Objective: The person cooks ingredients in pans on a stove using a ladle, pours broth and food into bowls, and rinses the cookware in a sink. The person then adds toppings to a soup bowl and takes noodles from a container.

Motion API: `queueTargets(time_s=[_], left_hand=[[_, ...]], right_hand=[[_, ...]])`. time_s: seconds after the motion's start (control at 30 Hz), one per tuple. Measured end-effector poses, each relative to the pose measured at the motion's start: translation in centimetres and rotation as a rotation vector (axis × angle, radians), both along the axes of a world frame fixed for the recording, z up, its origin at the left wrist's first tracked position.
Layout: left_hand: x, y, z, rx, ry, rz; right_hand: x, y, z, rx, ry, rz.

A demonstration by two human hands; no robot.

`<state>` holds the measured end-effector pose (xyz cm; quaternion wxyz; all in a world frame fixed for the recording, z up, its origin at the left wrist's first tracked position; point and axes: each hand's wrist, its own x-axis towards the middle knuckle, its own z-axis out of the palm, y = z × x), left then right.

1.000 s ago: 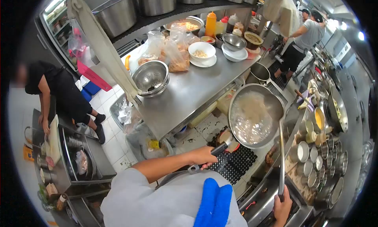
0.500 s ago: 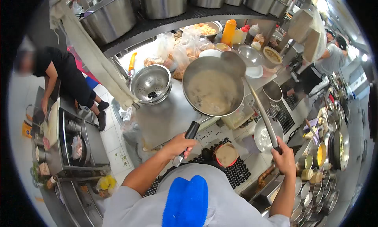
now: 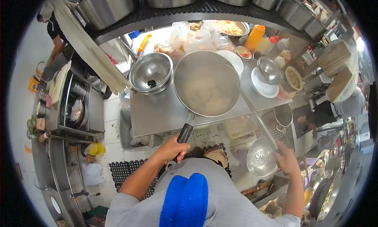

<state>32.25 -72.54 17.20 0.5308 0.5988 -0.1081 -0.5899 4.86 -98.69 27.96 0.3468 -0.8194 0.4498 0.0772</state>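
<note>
My left hand [image 3: 171, 149] is closed around the black handle of a wide metal pan [image 3: 180, 99], which holds a cloudy, steaming liquid [image 3: 206, 89]. The pan is over the near part of a steel counter [image 3: 153, 116]; whether it rests there I cannot tell. In my right hand [image 3: 285, 160] is a long-handled ladle [image 3: 258, 118]. Its shaft slants up to the pan's right rim, and its bowl is lost in the steam. Left of the pan sits a perforated colander [image 3: 157, 67] with a small dark piece inside.
Behind the pan lie plastic bags of food [image 3: 197, 40], a white plate [image 3: 233, 61] and an orange squeeze bottle [image 3: 254, 38]. A shelf [image 3: 189, 12] with steel pots spans overhead. A metal bowl [image 3: 262, 158] is low at right. Other people stand at far left and right.
The ladle's bowl, above the pan's right rim before, has dropped to the pan and no longer shows. The view has shifted, and the pan appears slightly higher and more to the left.
</note>
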Motion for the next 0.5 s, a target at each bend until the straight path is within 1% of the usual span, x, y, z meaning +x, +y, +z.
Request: queueTargets(time_s=[0.13, 0.2, 0.23, 0.3, 0.33, 0.4, 0.43, 0.5], left_hand=[[-1.1, -0.7, 0.6, 0.046, -0.015, 0.065], [-1.3, -0.6, 0.6, 0.049, -0.026, 0.052], [-1.5, -0.5, 0.6, 0.052, -0.039, 0.031], [-2.0, -0.3, 0.8, 0.074, -0.051, 0.043], [-2.2, -0.1, 0.9, 0.094, -0.066, 0.051], [-2.4, 0.6, 0.4, 0.098, -0.053, 0.060], [-2.6, 0.9, 0.1, 0.098, -0.045, 0.067], [-3.0, 1.5, -0.1, 0.093, -0.024, 0.102]], right_hand=[[-2.1, -0.5, -0.7, 0.069, -0.077, 0.033], [-2.4, 0.0, 0.6, 0.482, -0.098, -0.115], [-2.7, 0.2, 0.6, 0.484, -0.093, -0.111], [-3.1, 0.6, 0.5, 0.695, -0.152, -0.219], [-3.0, 1.0, 0.8, 0.698, -0.148, -0.216], [-2.8, 1.7, 1.2, 1.011, -0.296, -0.391], [-2.8, 1.8, 1.2, 1.015, -0.291, -0.386], [-2.8, 1.8, 1.2, 1.242, -0.360, -0.415]])
